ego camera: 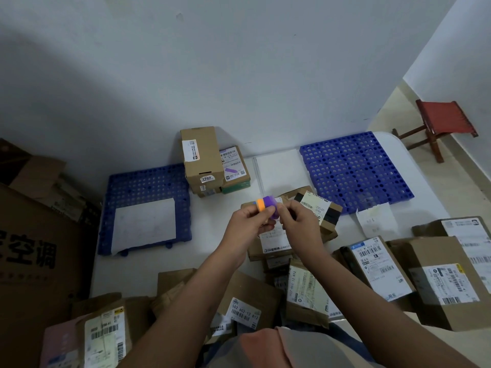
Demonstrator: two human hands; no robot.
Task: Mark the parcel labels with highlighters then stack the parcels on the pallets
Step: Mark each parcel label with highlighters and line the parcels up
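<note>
Over the middle of the white table [414, 166] we had both hands up together on the highlighters [265, 208], a stubby cluster with purple, orange and a sliver of blue showing. Left hand [245, 224] had fingers curled round the cluster from the left; right hand [297, 224] pinched its purple end. We couldn't tell if a cap was on or coming off, since the fingers hid the tip.

Our read: we were in the marking step, picking or uncapping a colour. No pen was on a label yet.

Directly beneath the hands sat an unmarked parcel [273, 243] with its white label facing up. More parcels [377, 266] crowded the near and right side of the table.

At the far centre a small stack [204, 160] of boxes stood by the far right corner of the left blue pallet [143, 187]; 1 label there carried a purple stripe. That pallet also had a white sheet [144, 224] on it. Right blue pallet [356, 168] held no parcels.

Next move probably needed 1 pen freed with its tip exposed, then a stroke across the label below, with the other hand steadying the box.
</note>
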